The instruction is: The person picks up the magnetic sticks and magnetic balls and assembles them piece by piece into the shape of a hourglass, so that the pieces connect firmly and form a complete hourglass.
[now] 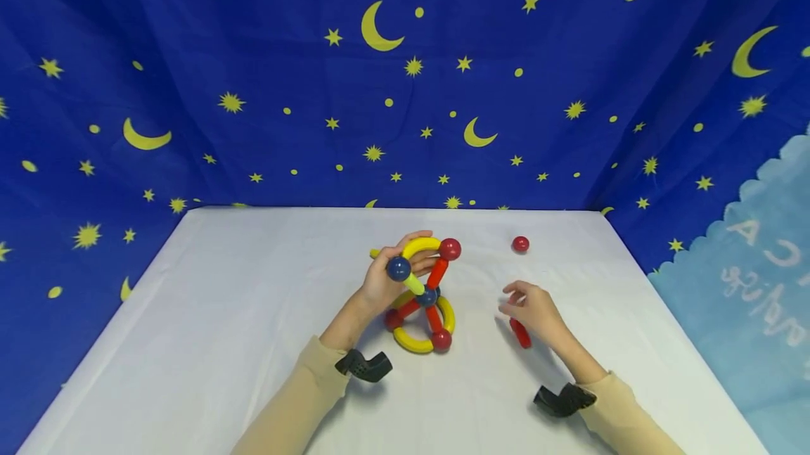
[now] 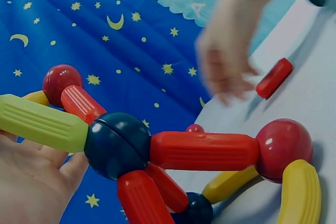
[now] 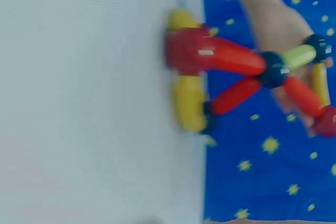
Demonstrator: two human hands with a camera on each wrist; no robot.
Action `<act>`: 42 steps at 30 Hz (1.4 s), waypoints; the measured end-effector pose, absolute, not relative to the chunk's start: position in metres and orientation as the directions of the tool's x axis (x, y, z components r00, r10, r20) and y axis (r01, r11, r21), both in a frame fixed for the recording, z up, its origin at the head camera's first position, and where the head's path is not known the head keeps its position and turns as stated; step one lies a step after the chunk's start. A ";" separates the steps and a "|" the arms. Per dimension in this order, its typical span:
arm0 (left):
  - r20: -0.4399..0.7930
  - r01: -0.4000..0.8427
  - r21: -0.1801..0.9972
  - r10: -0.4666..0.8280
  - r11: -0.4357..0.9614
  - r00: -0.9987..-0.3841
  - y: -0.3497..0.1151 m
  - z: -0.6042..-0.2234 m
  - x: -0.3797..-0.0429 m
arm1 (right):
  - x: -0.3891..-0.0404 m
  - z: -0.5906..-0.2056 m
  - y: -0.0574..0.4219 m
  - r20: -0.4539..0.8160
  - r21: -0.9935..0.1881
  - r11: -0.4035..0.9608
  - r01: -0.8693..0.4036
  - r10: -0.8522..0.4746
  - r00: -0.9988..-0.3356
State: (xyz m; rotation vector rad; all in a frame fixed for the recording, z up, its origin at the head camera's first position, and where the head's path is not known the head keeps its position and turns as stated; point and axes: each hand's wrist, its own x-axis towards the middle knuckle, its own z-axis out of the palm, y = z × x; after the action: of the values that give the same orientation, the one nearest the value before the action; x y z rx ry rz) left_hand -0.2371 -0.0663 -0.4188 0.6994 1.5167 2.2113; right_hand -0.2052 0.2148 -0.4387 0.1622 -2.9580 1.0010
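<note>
A magnetic ball-and-rod model stands on the white table, built of red, yellow and green rods joined by red and dark blue balls. Its base is a ring of yellow curved rods, and red rods slant up to a central blue ball. My left hand holds the upper part from behind, fingers reaching past a yellow curved rod; part of that hand is hidden. Over the table to the right, my right hand hovers with loosely bent fingers, nothing visible in them. Below it lies a red rod.
A loose red ball lies farther back on the right. The white table ends at a dark blue star-and-moon cloth, with a light blue cloth at the right. Black wrist devices sit over both sleeves.
</note>
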 end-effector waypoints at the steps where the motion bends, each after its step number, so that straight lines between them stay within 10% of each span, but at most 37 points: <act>1: 0.192 -0.015 0.938 0.553 -0.347 -0.811 -0.067 -0.419 -0.238 | -0.199 -0.445 0.219 0.011 -0.595 0.800 -0.071 -0.080 -0.997; 12: 0.185 0.003 0.945 0.528 -0.326 -0.829 -0.066 -0.415 -0.237 | -0.182 -0.450 0.215 0.123 -0.664 0.741 -0.098 -0.020 -0.992; 24: 0.243 0.070 0.937 0.495 -0.342 -0.834 -0.068 -0.419 -0.236 | -0.182 -0.417 0.124 0.317 -0.929 0.177 -0.327 -0.080 -0.945; 35: 0.221 0.064 0.941 0.460 -0.333 -0.860 -0.065 -0.421 -0.235 | -0.183 -0.423 0.113 0.467 -0.864 0.157 -0.479 -0.108 -0.878; 42: 0.227 0.076 0.944 0.464 -0.321 -0.856 -0.065 -0.421 -0.235 | -0.225 -0.425 0.155 0.516 -0.842 0.277 -0.462 0.163 -0.841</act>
State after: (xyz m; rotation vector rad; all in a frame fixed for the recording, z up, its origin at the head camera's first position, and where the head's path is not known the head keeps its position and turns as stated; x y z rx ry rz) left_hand -0.2345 -0.0655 -0.4208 0.6917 1.6582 2.2652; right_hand -0.2253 0.1547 -0.4250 0.2680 -2.0390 1.6031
